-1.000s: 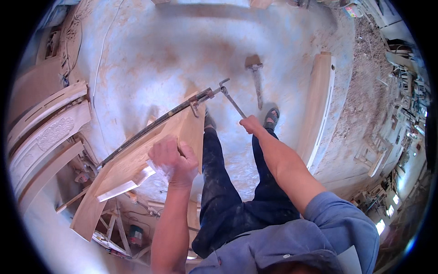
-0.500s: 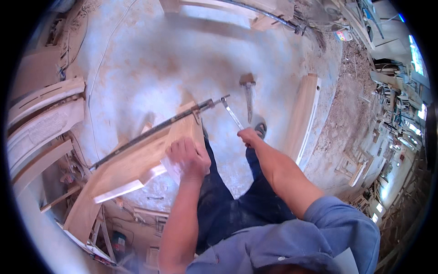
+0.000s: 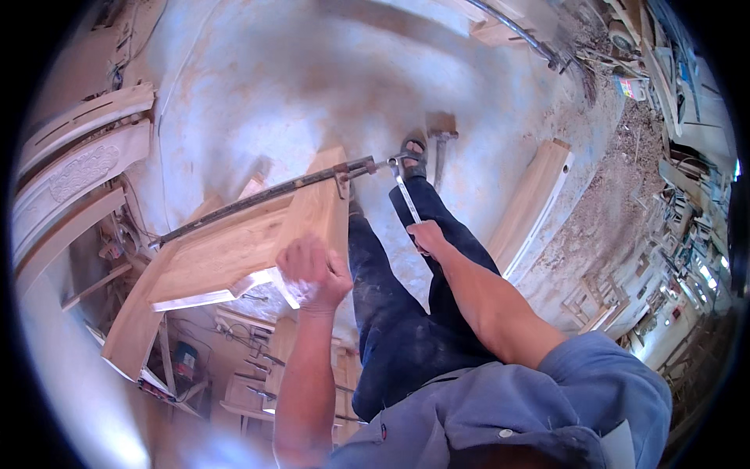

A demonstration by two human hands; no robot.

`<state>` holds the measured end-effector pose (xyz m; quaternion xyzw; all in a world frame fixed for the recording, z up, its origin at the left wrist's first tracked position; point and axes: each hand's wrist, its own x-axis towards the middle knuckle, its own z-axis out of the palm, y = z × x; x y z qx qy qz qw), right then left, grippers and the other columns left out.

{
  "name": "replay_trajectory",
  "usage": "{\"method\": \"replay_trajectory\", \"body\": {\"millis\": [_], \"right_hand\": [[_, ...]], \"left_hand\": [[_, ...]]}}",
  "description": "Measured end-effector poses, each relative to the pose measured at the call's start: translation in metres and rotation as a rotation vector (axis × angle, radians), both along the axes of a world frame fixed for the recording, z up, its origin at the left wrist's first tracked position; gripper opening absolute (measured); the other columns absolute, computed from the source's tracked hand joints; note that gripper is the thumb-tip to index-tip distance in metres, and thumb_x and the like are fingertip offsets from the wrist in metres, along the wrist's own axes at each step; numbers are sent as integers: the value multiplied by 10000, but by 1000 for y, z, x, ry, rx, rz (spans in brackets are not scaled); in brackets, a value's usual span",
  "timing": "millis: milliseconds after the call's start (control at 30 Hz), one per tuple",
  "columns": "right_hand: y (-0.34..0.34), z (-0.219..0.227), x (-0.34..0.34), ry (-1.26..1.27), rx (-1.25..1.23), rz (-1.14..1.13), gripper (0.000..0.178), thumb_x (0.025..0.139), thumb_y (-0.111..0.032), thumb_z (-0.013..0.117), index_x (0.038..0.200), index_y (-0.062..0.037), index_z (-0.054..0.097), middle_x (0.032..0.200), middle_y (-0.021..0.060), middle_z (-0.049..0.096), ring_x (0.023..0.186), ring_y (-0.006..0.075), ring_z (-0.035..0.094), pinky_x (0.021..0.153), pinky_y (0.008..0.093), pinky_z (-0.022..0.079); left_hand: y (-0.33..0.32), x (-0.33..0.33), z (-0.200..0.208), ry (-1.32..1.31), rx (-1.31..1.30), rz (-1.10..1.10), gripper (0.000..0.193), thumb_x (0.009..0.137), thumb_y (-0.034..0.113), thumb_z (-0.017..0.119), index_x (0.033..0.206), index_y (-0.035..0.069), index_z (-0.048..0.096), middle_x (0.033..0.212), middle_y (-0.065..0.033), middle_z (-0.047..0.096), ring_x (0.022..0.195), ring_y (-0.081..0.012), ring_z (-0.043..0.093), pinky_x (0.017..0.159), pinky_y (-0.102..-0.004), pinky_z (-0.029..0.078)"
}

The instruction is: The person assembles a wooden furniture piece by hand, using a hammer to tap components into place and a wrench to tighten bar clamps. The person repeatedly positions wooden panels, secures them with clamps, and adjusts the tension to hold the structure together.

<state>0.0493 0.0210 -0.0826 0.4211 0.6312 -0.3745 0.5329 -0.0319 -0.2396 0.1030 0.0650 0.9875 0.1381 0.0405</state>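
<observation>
In my right hand [image 3: 426,237] is a shiny wrench [image 3: 404,195]. The wrench's far end meets the screw end of a long metal bar clamp [image 3: 266,197]. The clamp spans the top of a pale wooden assembly [image 3: 226,262], made of broad boards with a shaped lower edge. Over the assembly's near right corner is my left hand [image 3: 314,270], its fingers curled and blurred. Whether that hand grips the wood is hidden. A hammer [image 3: 440,160] lies on the floor beside my foot.
A long wooden board [image 3: 531,207] lies to the right. Carved wooden panels [image 3: 86,168] are stacked at the left. Another bar clamp [image 3: 519,31] shows at the far side. Below the assembly are a small bench and tools [image 3: 262,371]. Scrap wood and shavings [image 3: 605,168] cover the right side.
My view has shifted, and my foot now shows farther forward, near the hammer. The wrench has turned slightly and stays at the clamp's end. My left hand remains by the assembly's corner.
</observation>
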Motion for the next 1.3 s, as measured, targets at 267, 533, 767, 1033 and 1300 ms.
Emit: {"method": "replay_trajectory", "body": {"millis": [267,533,767,1033,1300], "right_hand": [[5,-4,15,53,-113,-102,377,873,-304,657,636,-14,619,533,99,556,411,221,521,413,392,408],[-6,-62,57,344,169,-142,321,868,-232,690,648,-25,583,548,64,539,471,177,505,469,359,365],[-68,48,-9,710,-65,-610,271,937,-240,666,739,-80,570,623,-8,535,536,86,481,510,248,367],[-199,172,-64,985,56,-486,200,939,-188,646,823,-30,685,761,-8,647,699,76,542,657,232,410],[-230,169,-84,991,308,-171,169,925,-162,634,832,-31,687,734,26,667,698,104,579,697,270,453]], "left_hand": [[6,-1,2,31,31,13,132,681,88,597,786,43,532,834,-130,556,793,-321,542,732,-458,395],[4,1,4,28,142,24,204,700,106,619,883,32,568,918,-125,593,875,-328,568,784,-464,404],[-16,20,1,-23,303,97,180,724,129,654,871,42,598,874,-111,602,865,-313,574,808,-451,417],[-107,51,2,395,663,199,209,798,55,636,1007,47,635,996,-133,642,990,-327,606,938,-476,441],[-326,71,-31,274,-24,484,46,789,88,617,802,106,658,684,-60,588,709,-283,567,810,-414,448]]}}
